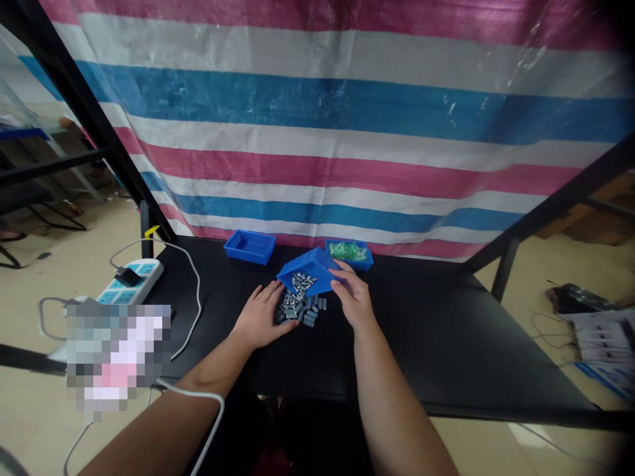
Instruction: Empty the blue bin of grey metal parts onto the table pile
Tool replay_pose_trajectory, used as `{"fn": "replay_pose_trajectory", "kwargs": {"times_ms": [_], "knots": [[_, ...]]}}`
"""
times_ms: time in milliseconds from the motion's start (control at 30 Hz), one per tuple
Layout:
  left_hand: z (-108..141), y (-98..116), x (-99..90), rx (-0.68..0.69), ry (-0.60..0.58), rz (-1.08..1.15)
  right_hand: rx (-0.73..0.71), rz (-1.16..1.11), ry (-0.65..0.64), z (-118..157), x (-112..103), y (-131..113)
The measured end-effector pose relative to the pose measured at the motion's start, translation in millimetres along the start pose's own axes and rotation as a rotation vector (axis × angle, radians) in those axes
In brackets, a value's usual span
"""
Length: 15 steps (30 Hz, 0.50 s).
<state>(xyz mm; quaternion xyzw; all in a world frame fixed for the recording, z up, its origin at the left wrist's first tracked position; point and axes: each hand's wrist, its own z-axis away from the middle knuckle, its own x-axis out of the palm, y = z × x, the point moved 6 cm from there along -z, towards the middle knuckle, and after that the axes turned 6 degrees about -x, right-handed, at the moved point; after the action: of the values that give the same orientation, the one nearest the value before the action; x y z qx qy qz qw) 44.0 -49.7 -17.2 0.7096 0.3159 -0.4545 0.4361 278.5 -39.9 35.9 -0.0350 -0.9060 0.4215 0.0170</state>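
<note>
Holds a tilted blue bin (pixel 320 263) by its right side in the right hand (pixel 350 291), with thumb and fingers clamped on the wall. Rests the left hand (pixel 262 316), thumb spread from fingers, against heaped metal screws (pixel 301 283) and grey cylinders (pixel 308 318), lying between both hands at the bin's lowered mouth. Has a left tray (pixel 248 256) and a right tray (pixel 364 266) farther back on the surface (pixel 421 344).

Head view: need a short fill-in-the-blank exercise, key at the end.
1. The tilted bin has its right end held by the ____ hand.
2. The back-right bin has contents coloured ____.
3. The power strip sits on the person's ____ side.
4. The table has a surface coloured ____.

Missing words: right; green; left; black.
</note>
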Motion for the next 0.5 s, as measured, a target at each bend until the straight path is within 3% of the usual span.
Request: {"fn": "replay_pose_trajectory", "kwargs": {"times_ms": [500], "knots": [[-0.1,-0.8,0.7,0.013,0.003,0.008,-0.023,0.046,0.033,-1.2,-13.9,-4.0]]}}
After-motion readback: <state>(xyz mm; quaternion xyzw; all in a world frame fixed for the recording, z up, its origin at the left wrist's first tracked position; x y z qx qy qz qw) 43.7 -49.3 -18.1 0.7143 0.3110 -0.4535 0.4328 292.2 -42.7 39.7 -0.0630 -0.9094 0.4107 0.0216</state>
